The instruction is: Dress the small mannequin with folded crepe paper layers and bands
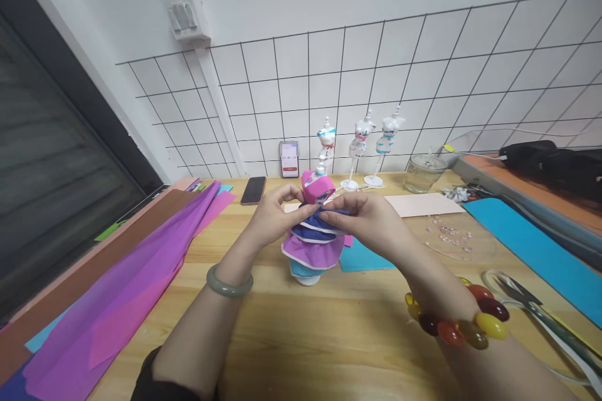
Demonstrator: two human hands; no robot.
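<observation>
**Tiered dress (320,252), gripped at the waist**

We record the left hand (276,216) closed on the dress, thumb against the upper navy tier just below the pink bodice. The right hand (374,216) pinches the navy cloth from the other side. The dress is on a small dress form (308,281), upright on the wooden table (282,344), straight ahead of us; below the navy, its tiers run purple, then turquoise (we note pale edging on them). A green bangle (229,282) circles the left wrist, a beaded bracelet (450,332) the right. Behind the dress we find three white dress forms (360,136) and a propped phone (290,161) showing a timer. Purple fabric (117,269) lies along our left; to our right are pink beads (451,235), scissors (536,308) and, farther back, a glass (423,177).
</observation>
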